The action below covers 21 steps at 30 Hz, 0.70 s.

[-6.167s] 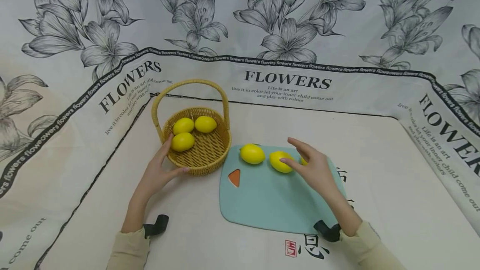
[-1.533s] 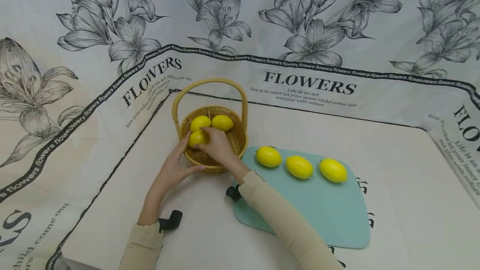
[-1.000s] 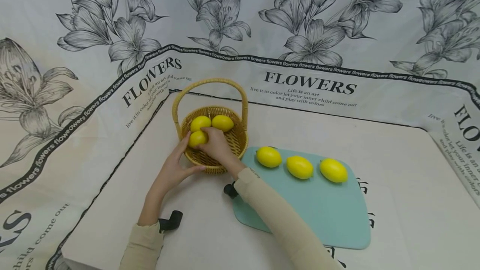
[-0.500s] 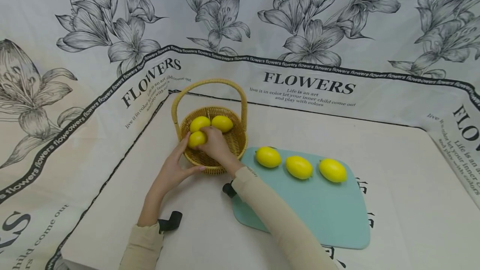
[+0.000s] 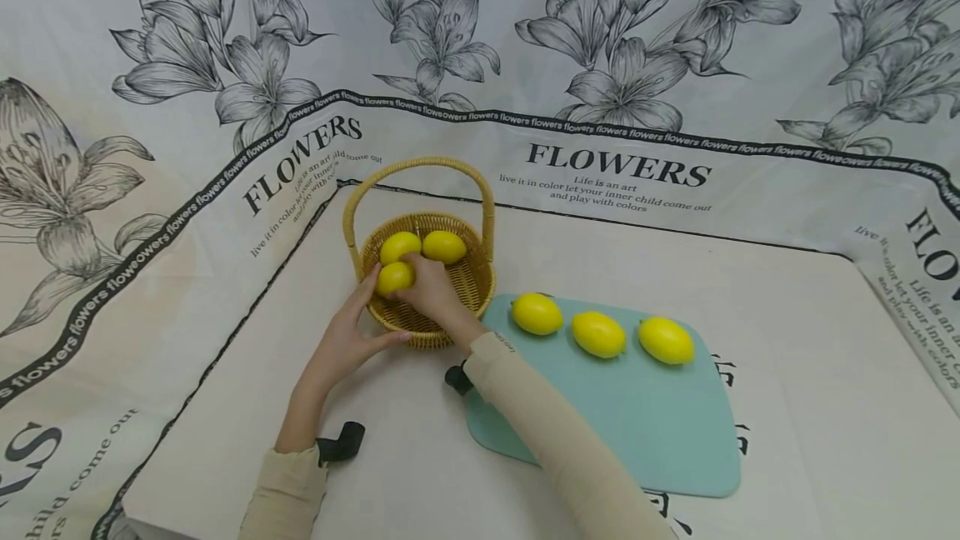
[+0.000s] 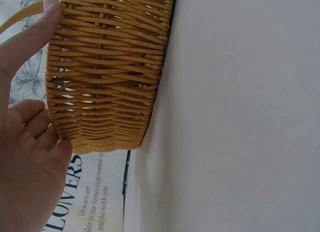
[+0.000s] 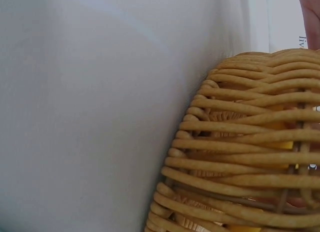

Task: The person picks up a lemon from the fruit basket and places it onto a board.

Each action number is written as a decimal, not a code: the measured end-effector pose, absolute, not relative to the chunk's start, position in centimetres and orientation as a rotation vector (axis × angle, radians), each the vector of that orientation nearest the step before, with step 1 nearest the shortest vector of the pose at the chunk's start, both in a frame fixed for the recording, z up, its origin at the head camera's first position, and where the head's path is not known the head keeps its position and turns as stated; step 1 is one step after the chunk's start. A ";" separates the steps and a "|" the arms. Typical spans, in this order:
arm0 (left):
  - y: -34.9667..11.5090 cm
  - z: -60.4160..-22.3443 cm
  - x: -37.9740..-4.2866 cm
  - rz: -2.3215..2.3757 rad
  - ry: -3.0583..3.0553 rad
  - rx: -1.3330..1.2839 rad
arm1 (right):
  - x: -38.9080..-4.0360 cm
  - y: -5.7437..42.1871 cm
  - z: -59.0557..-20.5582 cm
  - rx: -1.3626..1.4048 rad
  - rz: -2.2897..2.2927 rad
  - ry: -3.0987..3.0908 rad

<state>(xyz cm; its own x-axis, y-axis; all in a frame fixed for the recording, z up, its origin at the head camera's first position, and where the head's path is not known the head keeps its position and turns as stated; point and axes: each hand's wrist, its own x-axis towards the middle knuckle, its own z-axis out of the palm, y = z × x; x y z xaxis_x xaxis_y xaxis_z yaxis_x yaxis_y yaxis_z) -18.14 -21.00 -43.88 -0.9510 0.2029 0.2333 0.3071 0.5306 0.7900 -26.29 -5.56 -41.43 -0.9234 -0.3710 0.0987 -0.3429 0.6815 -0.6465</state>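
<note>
A round wicker basket [image 5: 472,282] with a tall arched handle stands on the table and contains three yellow lemons. My left hand [image 5: 345,340] holds the basket's near-left side, thumb at the front rim and fingers at the left; the left wrist view shows fingertips against the weave. Reaching inside, my right hand [image 5: 435,286] grips the near-left lemon [image 5: 395,279]. The other two basket lemons, one at the back left [image 5: 400,247] and one at the back right [image 5: 444,247], lie behind it. In the right wrist view, the basket wall [image 7: 250,142] mostly hides the right hand.
Right of the basket lies a light-blue cutting board [image 5: 645,432], partly under my right forearm. Along its far edge sit three lemons: left [image 5: 537,314], middle [image 5: 598,335] and right [image 5: 666,341]. Flower-printed cloth [image 5: 450,48] rises behind and left of the white tabletop [image 5: 810,373].
Since the oldest frame, my right hand has moved left from the board's middle lemon into the basket and onto a lemon there. The head view has shifted. Over the last second, almost nothing moves.
</note>
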 end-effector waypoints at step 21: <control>-20.9 -43.7 -18.1 -1.400 -2.657 -0.428 | -25.8 -3.6 -40.7 -0.703 -1.056 2.868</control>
<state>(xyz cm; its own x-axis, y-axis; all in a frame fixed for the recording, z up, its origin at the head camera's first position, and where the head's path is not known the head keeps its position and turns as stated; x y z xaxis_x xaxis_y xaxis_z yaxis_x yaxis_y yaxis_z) -18.06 -20.91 -43.66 -0.9545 0.1966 0.2243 0.2962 0.5356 0.7908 -25.79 -3.64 -40.72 -0.8994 -0.4121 0.1457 -0.4083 0.6728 -0.6170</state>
